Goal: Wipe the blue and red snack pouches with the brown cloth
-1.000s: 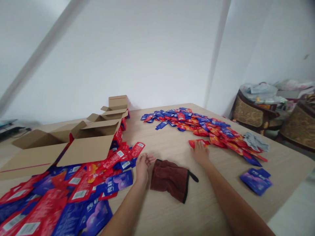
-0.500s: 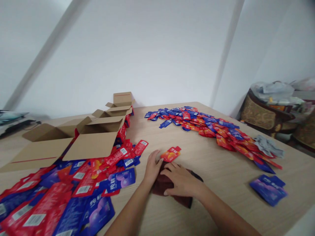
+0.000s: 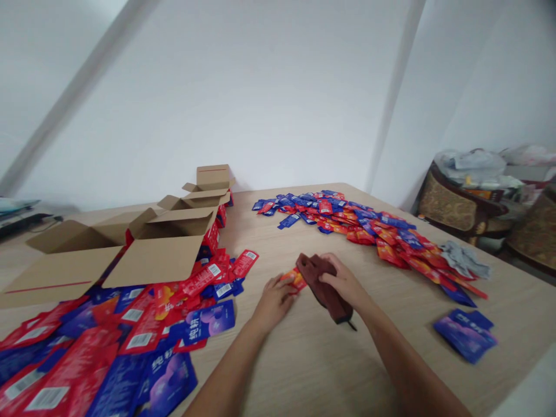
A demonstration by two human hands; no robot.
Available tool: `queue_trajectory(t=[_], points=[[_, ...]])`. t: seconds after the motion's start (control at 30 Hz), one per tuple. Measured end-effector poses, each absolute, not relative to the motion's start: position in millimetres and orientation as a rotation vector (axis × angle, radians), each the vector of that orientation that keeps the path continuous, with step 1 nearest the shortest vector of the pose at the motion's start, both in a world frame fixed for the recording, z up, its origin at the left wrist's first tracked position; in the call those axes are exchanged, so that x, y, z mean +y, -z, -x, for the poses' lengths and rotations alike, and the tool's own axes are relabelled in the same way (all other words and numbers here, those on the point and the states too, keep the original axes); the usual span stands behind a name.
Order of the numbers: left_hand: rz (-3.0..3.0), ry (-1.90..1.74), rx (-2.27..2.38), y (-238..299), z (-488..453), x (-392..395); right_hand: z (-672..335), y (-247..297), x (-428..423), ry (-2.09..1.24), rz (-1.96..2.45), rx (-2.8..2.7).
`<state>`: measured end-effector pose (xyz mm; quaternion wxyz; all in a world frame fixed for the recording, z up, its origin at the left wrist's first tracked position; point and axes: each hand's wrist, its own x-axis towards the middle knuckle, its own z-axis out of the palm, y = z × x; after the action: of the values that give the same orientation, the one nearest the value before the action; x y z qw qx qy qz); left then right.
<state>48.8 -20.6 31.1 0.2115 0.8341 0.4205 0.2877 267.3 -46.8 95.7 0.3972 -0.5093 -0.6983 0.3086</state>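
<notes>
My right hand (image 3: 341, 281) is wrapped round a dark maroon elongated tool (image 3: 319, 281) with a black end and a thin black strip; its exact kind is not clear. The tool is tilted and its front end is close over a small red-orange pouch (image 3: 296, 279). My left hand (image 3: 274, 301) has its fingers curled on the left end of this pouch, which is partly hidden by the fingers and the tool. To the left of that hand, a purple-blue pouch (image 3: 211, 320) lies at the edge of a heap of red and blue pouches (image 3: 143, 330).
Open cardboard boxes (image 3: 154, 260) stand in a row on the left. A long pile of red and blue pouches (image 3: 369, 223) curves along the right, with a grey cloth (image 3: 464, 259) at its near end. Blue pouches (image 3: 465, 333) lie apart at right. Beyond stands a loaded chair (image 3: 452, 202).
My right hand has lifted the maroon tool off the table and turned it towards the pouch. My left hand has left the tool and taken the pouch's end. The view has shifted slightly.
</notes>
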Motion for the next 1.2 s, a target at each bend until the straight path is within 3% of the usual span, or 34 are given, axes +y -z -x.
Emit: queue_trajectory(t=[0.1, 0.23, 0.47, 0.73, 0.87, 1.2], points=[[-2.309, -0.891, 1.145, -29, -53, -22, -243, -74, -46, -0.423, 1.450, -1.749], [-2.300, -0.977, 1.197, -20, -52, -20, -206, -50, -54, -0.202, 1.463, -2.097], [-2.350, -0.983, 1.261, -17, -55, -17, -216, -41, -39, -0.140, 1.523, -2.248], [-2.341, -1.073, 1.306, -15, -57, -20, -269, -32, -11, 0.028, 1.949, -1.993], [-2.341, -1.095, 1.283, -8, -55, -22, -267, -31, -17, 0.168, 1.868, -1.897], [-2.326, -0.963, 1.272, -4, -57, -15, -215, -47, -37, -0.165, 1.396, -2.263]])
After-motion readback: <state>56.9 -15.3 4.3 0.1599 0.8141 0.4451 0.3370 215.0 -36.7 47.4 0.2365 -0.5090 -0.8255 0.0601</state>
